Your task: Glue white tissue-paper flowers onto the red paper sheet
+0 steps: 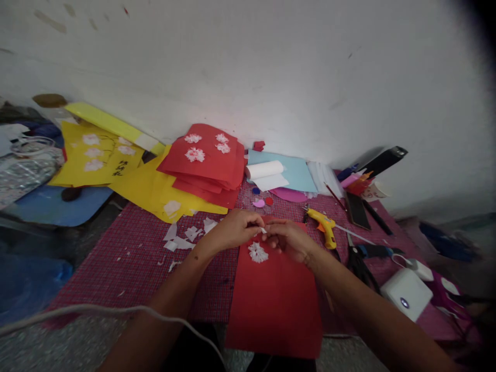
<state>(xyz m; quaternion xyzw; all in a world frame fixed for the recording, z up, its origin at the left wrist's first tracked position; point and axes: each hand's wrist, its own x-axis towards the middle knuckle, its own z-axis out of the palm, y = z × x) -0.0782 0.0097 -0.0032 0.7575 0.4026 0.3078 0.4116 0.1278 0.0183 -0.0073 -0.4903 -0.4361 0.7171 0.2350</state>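
Over the upper part of a red paper sheet (279, 299), my left hand (242, 227) and my right hand (287, 237) meet fingertip to fingertip. Both are closed in a pinch on a small white paper piece (264, 230), mostly covered by the fingers. Just below them a white paper flower (258, 252) lies on the red sheet. Torn white paper scraps (182, 243) are scattered on the cloth left of my left hand. To the right of my right hand rests a yellow glue gun (323, 227).
Red sheets with white flowers (209, 170) and yellow sheets (143, 188) lie at the back left. A white paper roll (265, 169) sits on blue paper (300, 168). Scissors (360, 266) and a white box (406, 293) are at right. A cable (116, 308) crosses the lower left.
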